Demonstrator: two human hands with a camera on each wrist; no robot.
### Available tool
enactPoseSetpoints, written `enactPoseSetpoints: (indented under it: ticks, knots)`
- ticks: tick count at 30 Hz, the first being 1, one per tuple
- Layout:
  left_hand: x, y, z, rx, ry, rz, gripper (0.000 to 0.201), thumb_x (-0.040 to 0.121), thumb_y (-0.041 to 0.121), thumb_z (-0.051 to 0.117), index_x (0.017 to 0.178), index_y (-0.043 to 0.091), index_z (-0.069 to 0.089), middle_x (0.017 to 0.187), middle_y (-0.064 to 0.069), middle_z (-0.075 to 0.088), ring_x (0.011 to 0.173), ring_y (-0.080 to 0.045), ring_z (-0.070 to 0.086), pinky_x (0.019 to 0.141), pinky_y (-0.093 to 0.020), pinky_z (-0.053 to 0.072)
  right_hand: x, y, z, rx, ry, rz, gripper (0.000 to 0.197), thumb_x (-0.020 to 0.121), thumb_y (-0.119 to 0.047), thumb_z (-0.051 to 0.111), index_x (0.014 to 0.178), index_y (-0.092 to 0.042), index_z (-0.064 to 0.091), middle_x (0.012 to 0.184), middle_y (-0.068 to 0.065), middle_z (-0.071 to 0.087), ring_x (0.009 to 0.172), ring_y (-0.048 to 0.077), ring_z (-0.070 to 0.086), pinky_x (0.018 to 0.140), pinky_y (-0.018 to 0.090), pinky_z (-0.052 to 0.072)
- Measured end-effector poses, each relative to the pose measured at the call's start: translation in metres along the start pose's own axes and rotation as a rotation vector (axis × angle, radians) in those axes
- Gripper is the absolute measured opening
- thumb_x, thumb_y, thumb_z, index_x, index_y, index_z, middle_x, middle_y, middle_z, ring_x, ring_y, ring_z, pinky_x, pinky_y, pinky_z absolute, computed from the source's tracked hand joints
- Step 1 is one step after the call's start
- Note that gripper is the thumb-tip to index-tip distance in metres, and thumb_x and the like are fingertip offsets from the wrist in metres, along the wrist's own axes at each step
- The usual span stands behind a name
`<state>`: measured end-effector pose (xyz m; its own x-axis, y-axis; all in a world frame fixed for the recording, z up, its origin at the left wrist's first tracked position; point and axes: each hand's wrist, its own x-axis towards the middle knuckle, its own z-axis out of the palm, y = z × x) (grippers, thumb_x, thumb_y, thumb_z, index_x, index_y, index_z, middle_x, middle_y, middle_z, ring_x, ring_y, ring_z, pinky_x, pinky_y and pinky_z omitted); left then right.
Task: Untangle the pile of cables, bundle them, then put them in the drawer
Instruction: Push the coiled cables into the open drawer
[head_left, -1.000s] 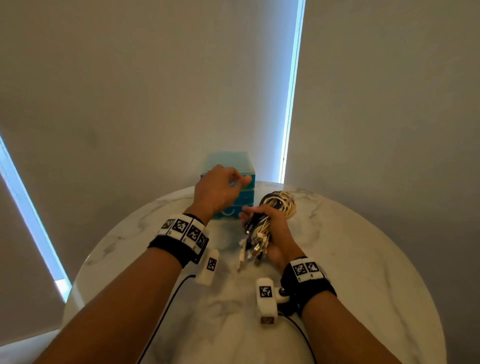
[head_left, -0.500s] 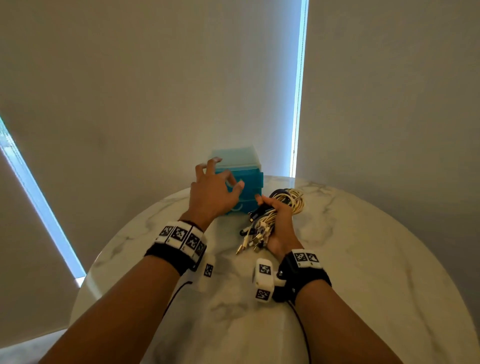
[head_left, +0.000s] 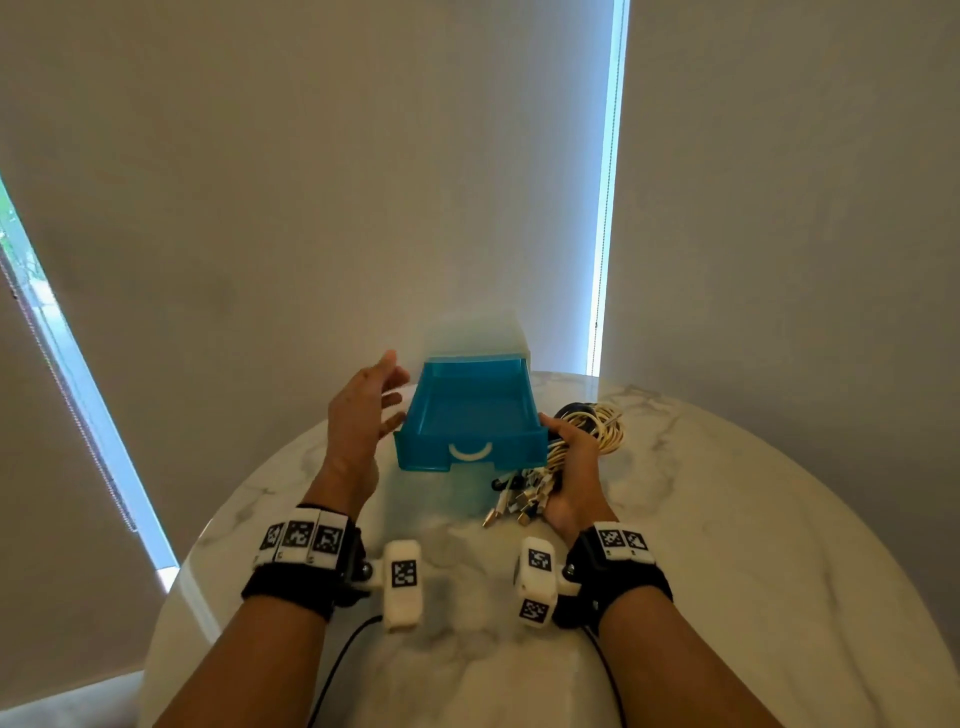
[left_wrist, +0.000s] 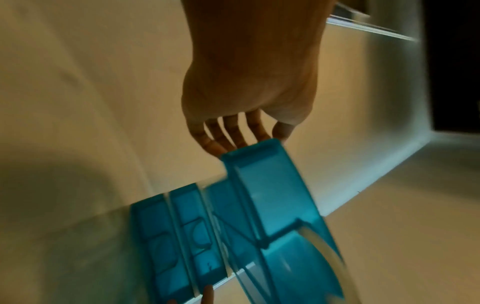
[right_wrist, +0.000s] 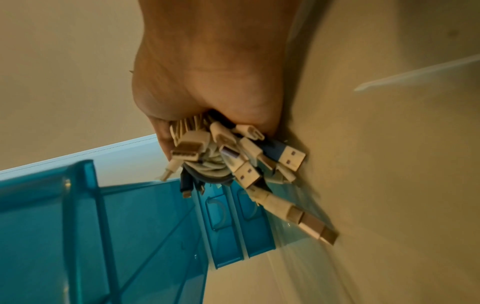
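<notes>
A small teal drawer unit (head_left: 475, 338) stands at the far side of the table. Its top drawer (head_left: 470, 415) is pulled out toward me and shows nothing inside. My left hand (head_left: 389, 395) hovers with fingers spread by the drawer's left wall; in the left wrist view its fingertips (left_wrist: 233, 139) lie just behind the drawer (left_wrist: 272, 195) rim. My right hand (head_left: 563, 441) grips the cable bundle (head_left: 602, 426) right of the drawer. The white and dark USB plugs (right_wrist: 233, 156) stick out of my right hand's (right_wrist: 207, 82) fist, beside the drawer (right_wrist: 78, 216).
The round white marble table (head_left: 753, 545) carries the unit. Two lower drawers (left_wrist: 179, 236) stay closed under the open one. Grey blinds hang close behind, with bright gaps at the left and upper right. Black cords run from my wristbands toward me.
The top drawer has slid out toward me. My left hand has left the drawer front and moved to its left side, fingers spread. My right hand keeps holding the bundle.
</notes>
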<state>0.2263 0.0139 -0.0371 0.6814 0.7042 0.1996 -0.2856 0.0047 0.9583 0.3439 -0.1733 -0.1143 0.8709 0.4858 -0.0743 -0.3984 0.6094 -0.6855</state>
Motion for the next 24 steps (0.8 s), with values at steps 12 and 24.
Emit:
enactPoseSetpoints:
  ticks: [12,24]
  knots:
    - [-0.011,-0.039,-0.001,-0.48,-0.481,-0.376,0.052,0.103,0.047,0.061,0.142,0.013,0.068,0.145,-0.019,0.065,0.125,-0.035,0.063,0.103,-0.051,0.05,-0.003,-0.038,0.0,-0.137,0.252,-0.317,0.024,0.098,-0.031,0.075,0.096,-0.007,0.079,0.106,0.015,0.08,0.086,0.025,0.076,0.099,0.049,0.061]
    - [-0.009,-0.039,-0.001,-0.467,-0.509,-0.351,0.057,0.104,0.063,0.051,0.133,0.021,0.075,0.13,-0.01,0.075,0.101,-0.022,0.075,0.073,-0.035,0.056,-0.012,-0.123,0.129,-0.789,-0.278,-0.511,0.039,0.108,-0.033,0.063,0.124,0.002,0.07,0.123,0.006,0.077,0.099,0.021,0.072,0.081,0.037,0.062]
